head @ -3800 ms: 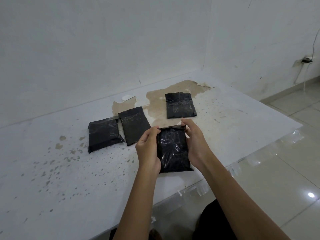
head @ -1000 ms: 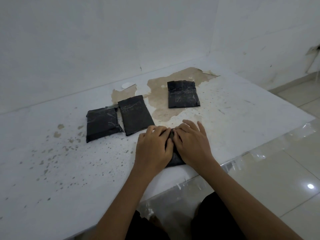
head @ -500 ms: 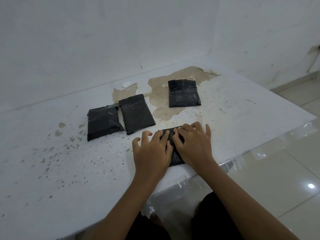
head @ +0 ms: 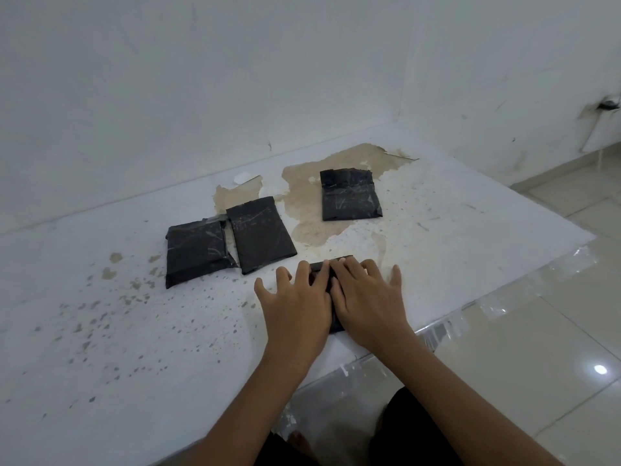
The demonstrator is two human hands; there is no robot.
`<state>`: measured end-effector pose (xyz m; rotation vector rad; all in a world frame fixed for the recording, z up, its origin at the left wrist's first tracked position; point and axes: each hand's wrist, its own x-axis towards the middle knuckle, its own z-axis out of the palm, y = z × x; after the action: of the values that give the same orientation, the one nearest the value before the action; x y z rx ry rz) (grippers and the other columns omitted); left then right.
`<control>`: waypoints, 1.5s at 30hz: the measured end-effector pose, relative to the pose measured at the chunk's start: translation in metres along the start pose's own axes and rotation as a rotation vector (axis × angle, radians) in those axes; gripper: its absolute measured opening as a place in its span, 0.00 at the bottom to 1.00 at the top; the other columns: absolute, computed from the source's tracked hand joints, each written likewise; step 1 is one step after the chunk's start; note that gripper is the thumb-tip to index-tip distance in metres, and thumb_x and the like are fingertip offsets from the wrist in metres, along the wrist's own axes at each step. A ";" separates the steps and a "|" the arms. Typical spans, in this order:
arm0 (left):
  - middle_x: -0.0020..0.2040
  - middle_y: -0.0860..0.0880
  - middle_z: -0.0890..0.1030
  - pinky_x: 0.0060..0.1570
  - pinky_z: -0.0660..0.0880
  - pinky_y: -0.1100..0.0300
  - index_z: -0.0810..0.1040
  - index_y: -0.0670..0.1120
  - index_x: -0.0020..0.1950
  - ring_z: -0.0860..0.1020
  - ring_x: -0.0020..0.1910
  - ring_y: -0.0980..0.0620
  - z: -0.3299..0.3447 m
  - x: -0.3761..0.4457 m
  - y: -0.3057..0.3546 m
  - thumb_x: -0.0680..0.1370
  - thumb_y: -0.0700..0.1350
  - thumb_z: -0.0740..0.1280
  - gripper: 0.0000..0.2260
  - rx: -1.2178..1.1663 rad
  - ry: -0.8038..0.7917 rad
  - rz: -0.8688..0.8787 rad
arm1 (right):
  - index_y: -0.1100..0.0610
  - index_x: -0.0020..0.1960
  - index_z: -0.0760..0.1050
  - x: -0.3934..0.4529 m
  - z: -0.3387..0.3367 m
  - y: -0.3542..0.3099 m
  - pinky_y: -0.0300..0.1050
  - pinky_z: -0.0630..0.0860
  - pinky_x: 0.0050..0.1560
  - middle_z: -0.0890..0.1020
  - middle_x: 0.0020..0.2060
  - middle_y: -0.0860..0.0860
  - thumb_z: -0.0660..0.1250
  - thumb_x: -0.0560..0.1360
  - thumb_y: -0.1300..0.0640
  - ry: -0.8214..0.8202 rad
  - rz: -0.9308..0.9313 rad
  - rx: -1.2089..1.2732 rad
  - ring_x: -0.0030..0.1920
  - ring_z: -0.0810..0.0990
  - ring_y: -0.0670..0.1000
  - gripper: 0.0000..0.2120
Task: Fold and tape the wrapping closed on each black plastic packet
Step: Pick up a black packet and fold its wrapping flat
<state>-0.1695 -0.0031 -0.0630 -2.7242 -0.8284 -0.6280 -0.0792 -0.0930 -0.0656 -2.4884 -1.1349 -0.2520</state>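
- the left hand [head: 297, 306] lies flat on the near packet [head: 327, 275], fingers spread and straight, gripping nothing; the weight goes down through the palm.
- the right hand [head: 368, 302] lies just beside it, also flat with fingers fanned, its inner fingers touching the left hand's over the packet's middle.
- the two hands cover nearly all of the packet; only a dark strip shows at the far edge and a sliver near the wrists. it sits close to the near edge of the table [head: 100, 364], right in front of the person.
- i'd guess the pressing is meant to flatten the fold or rub tape down so the wrap stays shut; i can't see any tape under the hands.
- the wrapping looks like thin black plastic film, slightly glossy and creased, the sort that springs back unless held.
- further out, three more packets lie flat: the left packet [head: 196, 252] and the middle packet [head: 260, 233] touch at their edges, and the far packet [head: 349, 195] sits apart toward the wall. all are flat rectangles with wrinkled, shiny faces.
- the table is white and speckled with spots, and its top layer has peeled off, leaving a bare brown patch [head: 304, 227] under the far packets.
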 end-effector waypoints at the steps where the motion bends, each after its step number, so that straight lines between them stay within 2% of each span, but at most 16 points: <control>1: 0.55 0.48 0.82 0.55 0.72 0.33 0.82 0.53 0.65 0.79 0.51 0.41 -0.001 0.000 0.001 0.75 0.48 0.73 0.18 0.000 0.008 -0.006 | 0.49 0.63 0.77 -0.001 0.000 0.000 0.73 0.69 0.60 0.81 0.57 0.46 0.49 0.81 0.48 0.011 0.000 -0.014 0.54 0.80 0.53 0.21; 7: 0.55 0.48 0.83 0.55 0.72 0.32 0.83 0.51 0.63 0.80 0.52 0.40 -0.001 -0.001 0.006 0.76 0.48 0.73 0.15 0.000 0.053 -0.034 | 0.47 0.63 0.79 -0.003 -0.002 -0.001 0.78 0.60 0.63 0.82 0.54 0.43 0.51 0.82 0.47 0.075 0.020 -0.117 0.53 0.80 0.54 0.20; 10: 0.54 0.49 0.82 0.55 0.71 0.34 0.83 0.48 0.61 0.79 0.53 0.41 -0.002 -0.002 0.007 0.79 0.49 0.68 0.13 0.017 0.060 -0.043 | 0.50 0.64 0.79 -0.004 0.000 -0.003 0.82 0.54 0.64 0.82 0.54 0.44 0.50 0.83 0.47 0.069 0.042 -0.174 0.54 0.79 0.56 0.21; 12: 0.54 0.50 0.83 0.55 0.72 0.33 0.84 0.46 0.58 0.79 0.54 0.41 -0.003 -0.003 0.005 0.76 0.49 0.71 0.13 0.034 0.042 -0.045 | 0.52 0.64 0.79 -0.005 0.002 -0.004 0.83 0.51 0.64 0.82 0.53 0.45 0.50 0.82 0.47 0.085 0.052 -0.190 0.56 0.79 0.57 0.23; 17: 0.53 0.49 0.82 0.55 0.71 0.33 0.84 0.45 0.54 0.79 0.55 0.41 -0.006 -0.003 0.003 0.76 0.49 0.72 0.11 0.038 0.022 -0.032 | 0.53 0.60 0.80 -0.006 0.001 -0.006 0.84 0.51 0.64 0.81 0.52 0.45 0.49 0.82 0.47 0.101 0.066 -0.202 0.58 0.78 0.56 0.22; 21: 0.52 0.49 0.82 0.56 0.71 0.33 0.84 0.45 0.53 0.78 0.56 0.41 -0.008 -0.004 0.006 0.78 0.50 0.66 0.12 0.060 -0.001 -0.034 | 0.52 0.58 0.81 -0.007 0.001 -0.005 0.84 0.53 0.64 0.81 0.53 0.44 0.51 0.81 0.47 0.127 0.084 -0.185 0.59 0.78 0.55 0.21; 25: 0.48 0.50 0.82 0.54 0.71 0.36 0.84 0.45 0.49 0.78 0.53 0.43 -0.007 -0.006 0.001 0.79 0.52 0.65 0.12 0.015 -0.009 -0.129 | 0.52 0.57 0.80 -0.008 0.003 -0.005 0.84 0.54 0.64 0.80 0.53 0.43 0.53 0.81 0.47 0.144 0.106 -0.159 0.60 0.78 0.55 0.19; 27: 0.51 0.52 0.83 0.55 0.70 0.39 0.84 0.47 0.52 0.77 0.54 0.45 -0.006 -0.009 -0.003 0.81 0.56 0.61 0.16 -0.049 -0.042 -0.180 | 0.52 0.58 0.79 -0.009 0.004 -0.005 0.84 0.55 0.63 0.80 0.54 0.43 0.53 0.81 0.47 0.139 0.114 -0.138 0.60 0.78 0.55 0.19; 29: 0.58 0.52 0.81 0.57 0.70 0.39 0.82 0.48 0.60 0.76 0.58 0.45 -0.005 -0.011 -0.007 0.81 0.60 0.58 0.21 -0.079 -0.071 -0.236 | 0.51 0.59 0.79 -0.008 0.004 -0.004 0.84 0.57 0.62 0.79 0.55 0.42 0.51 0.81 0.46 0.118 0.107 -0.124 0.61 0.77 0.54 0.20; 31: 0.70 0.46 0.76 0.61 0.70 0.35 0.72 0.47 0.75 0.74 0.66 0.41 -0.004 -0.010 -0.008 0.80 0.61 0.60 0.27 -0.086 -0.091 -0.263 | 0.50 0.60 0.78 -0.008 0.003 -0.003 0.83 0.57 0.63 0.79 0.56 0.42 0.50 0.81 0.46 0.093 0.091 -0.128 0.61 0.76 0.53 0.20; 33: 0.80 0.43 0.65 0.65 0.66 0.28 0.59 0.56 0.82 0.66 0.75 0.36 -0.005 -0.007 -0.005 0.80 0.57 0.61 0.30 -0.094 -0.103 -0.169 | 0.50 0.60 0.78 -0.007 0.003 -0.003 0.82 0.57 0.63 0.79 0.57 0.42 0.48 0.81 0.46 0.089 0.078 -0.131 0.61 0.76 0.53 0.21; 35: 0.83 0.45 0.57 0.67 0.60 0.23 0.60 0.63 0.81 0.57 0.80 0.33 -0.004 -0.001 -0.003 0.81 0.54 0.60 0.27 -0.085 -0.121 -0.049 | 0.50 0.60 0.79 -0.007 0.003 -0.003 0.81 0.58 0.63 0.79 0.57 0.43 0.48 0.82 0.47 0.096 0.076 -0.131 0.59 0.77 0.53 0.22; 38: 0.85 0.47 0.50 0.69 0.50 0.20 0.68 0.63 0.77 0.49 0.82 0.33 -0.006 0.004 -0.003 0.82 0.54 0.61 0.22 -0.045 -0.147 -0.003 | 0.50 0.60 0.80 -0.007 0.003 -0.004 0.81 0.59 0.62 0.81 0.56 0.44 0.50 0.82 0.47 0.103 0.093 -0.133 0.58 0.78 0.54 0.21; 41: 0.85 0.49 0.46 0.71 0.45 0.21 0.63 0.62 0.80 0.43 0.82 0.35 -0.011 0.006 -0.004 0.84 0.56 0.56 0.23 -0.010 -0.226 0.003 | 0.49 0.61 0.79 -0.007 0.002 -0.005 0.82 0.59 0.63 0.82 0.55 0.43 0.51 0.81 0.46 0.081 0.123 -0.115 0.58 0.78 0.54 0.21; 42: 0.85 0.49 0.48 0.71 0.46 0.21 0.63 0.61 0.80 0.45 0.82 0.34 -0.013 0.005 -0.004 0.84 0.56 0.55 0.23 -0.010 -0.232 -0.002 | 0.49 0.62 0.78 -0.007 0.002 -0.006 0.81 0.59 0.64 0.81 0.54 0.42 0.50 0.81 0.45 0.064 0.130 -0.099 0.58 0.78 0.53 0.21; 45: 0.75 0.50 0.74 0.68 0.57 0.21 0.78 0.55 0.71 0.66 0.77 0.37 -0.014 0.003 -0.004 0.81 0.53 0.64 0.18 -0.069 -0.139 -0.022 | 0.46 0.67 0.75 -0.006 0.003 -0.009 0.81 0.58 0.65 0.81 0.56 0.42 0.48 0.81 0.44 0.042 0.138 -0.060 0.59 0.77 0.53 0.23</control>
<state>-0.1744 -0.0030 -0.0490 -2.8514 -0.8848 -0.4843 -0.0900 -0.0906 -0.0678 -2.5879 -0.9475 -0.3021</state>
